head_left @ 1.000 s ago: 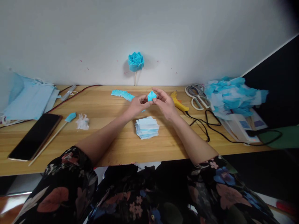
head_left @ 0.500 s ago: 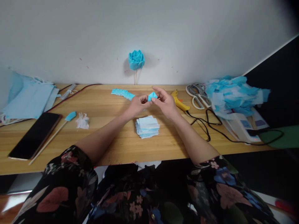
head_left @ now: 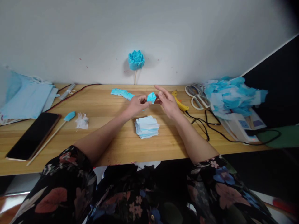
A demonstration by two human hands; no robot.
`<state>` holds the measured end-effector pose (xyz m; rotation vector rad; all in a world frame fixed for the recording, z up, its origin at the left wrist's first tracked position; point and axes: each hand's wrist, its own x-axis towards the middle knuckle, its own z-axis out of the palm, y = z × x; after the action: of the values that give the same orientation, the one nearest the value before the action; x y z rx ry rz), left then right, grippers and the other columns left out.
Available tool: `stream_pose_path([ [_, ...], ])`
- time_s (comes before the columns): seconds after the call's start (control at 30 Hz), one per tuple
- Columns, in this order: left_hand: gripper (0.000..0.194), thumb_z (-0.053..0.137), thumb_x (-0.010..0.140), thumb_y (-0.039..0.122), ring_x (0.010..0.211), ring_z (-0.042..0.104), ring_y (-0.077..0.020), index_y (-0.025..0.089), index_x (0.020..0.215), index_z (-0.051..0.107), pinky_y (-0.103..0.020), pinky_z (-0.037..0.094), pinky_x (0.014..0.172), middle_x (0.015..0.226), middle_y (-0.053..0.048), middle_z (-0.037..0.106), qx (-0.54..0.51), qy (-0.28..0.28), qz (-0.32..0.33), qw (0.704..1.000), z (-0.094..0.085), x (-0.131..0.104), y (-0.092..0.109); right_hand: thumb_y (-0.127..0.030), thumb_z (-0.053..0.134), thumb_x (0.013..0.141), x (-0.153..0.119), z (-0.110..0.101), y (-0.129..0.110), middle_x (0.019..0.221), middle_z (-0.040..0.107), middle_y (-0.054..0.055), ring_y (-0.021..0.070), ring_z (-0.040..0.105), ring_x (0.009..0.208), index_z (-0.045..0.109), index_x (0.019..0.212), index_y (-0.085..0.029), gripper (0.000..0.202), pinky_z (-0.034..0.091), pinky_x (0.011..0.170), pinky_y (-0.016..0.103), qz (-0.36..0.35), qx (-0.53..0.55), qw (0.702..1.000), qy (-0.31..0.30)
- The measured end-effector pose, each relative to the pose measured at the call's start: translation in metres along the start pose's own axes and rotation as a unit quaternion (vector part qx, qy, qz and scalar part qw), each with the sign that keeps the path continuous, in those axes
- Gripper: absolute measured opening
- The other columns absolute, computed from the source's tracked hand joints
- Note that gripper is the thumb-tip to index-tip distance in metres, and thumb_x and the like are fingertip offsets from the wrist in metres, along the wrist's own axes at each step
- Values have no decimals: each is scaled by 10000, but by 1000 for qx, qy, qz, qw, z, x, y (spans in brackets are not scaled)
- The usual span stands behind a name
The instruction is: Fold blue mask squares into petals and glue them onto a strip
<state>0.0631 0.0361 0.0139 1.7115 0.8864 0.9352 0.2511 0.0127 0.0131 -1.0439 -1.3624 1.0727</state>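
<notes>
A small folded blue fabric petal [head_left: 151,98] is pinched between the thumb and fingers of my left hand [head_left: 137,104], above the middle of the table. My right hand [head_left: 167,101] is just to the right of it, index finger stretched out and thumb apart; its lower fingers come close to the petal's edge, and contact is unclear. Below my hands lies a stack of pale blue-white fabric pieces [head_left: 147,127]. A row of folded blue petals [head_left: 121,93] lies left of my left hand, partly covered by it.
A blue fabric flower on a stick [head_left: 136,60] stands against the wall. To the right are a yellow glue gun [head_left: 182,105], scissors [head_left: 197,102], black cable and a heap of blue scraps [head_left: 235,95]. On the left lie masks [head_left: 28,99], a phone [head_left: 34,135] and a blue-tipped stick [head_left: 48,143].
My right thumb and fingers have come off the front of the petal and moved slightly right. My left hand keeps its hold, and more of the petal's face shows.
</notes>
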Motion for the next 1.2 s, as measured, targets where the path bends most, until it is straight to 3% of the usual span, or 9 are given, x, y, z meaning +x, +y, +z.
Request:
stream_pose_path([
  [0.2,277,680,803,312,626,343,-104,196,657,475,-276,260,607,641,49,407,11,1,-19,1000,2,-1,2,-672,807,781,2,0,1,923,725,11,182,664,864,633,1393,-280,748,578,872,365,-24,-31,999,7],
  [0.37,268,672,812,274,621,337,-106,202,656,467,-286,264,615,645,53,395,5,-4,-23,1000,2,-3,5,-712,709,852,1,1,-2,908,708,17,193,651,863,652,1363,-280,671,572,871,381,-35,-57,998,21],
  [0.57,321,666,824,245,612,315,-106,206,622,420,-292,250,614,622,58,361,30,-11,-12,999,2,-4,7,-673,810,768,0,3,-2,942,703,11,169,638,858,631,1406,-276,773,558,822,326,-36,-42,998,-27],
  [0.7,319,665,824,232,605,328,-110,209,616,424,-296,254,605,614,56,375,40,-23,-5,999,5,-5,8,-582,842,767,-2,6,-1,849,656,-15,146,582,767,703,1325,-277,651,534,749,308,-50,-80,996,2],
  [0.83,332,689,829,251,601,331,-110,210,622,432,-293,263,604,614,58,379,30,-24,-4,999,5,-6,9,-620,829,767,-2,6,-2,814,646,-20,147,559,730,735,1278,-279,621,549,757,337,-54,-96,994,25],
  [1.1,320,714,820,253,613,367,-107,204,643,452,-280,282,614,640,55,418,-27,7,-25,999,0,-2,3,-770,657,858,-1,3,-2,1148,756,66,237,690,1048,639,1403,-313,712,604,884,415,-1,6,1000,18],
  [1.2,329,720,823,274,611,378,-103,204,648,450,-275,288,610,642,54,427,-49,13,-24,998,-1,-1,0,-734,669,870,-1,2,0,1095,746,56,224,693,1005,641,1388,-305,673,607,879,410,-1,-10,1000,28],
])
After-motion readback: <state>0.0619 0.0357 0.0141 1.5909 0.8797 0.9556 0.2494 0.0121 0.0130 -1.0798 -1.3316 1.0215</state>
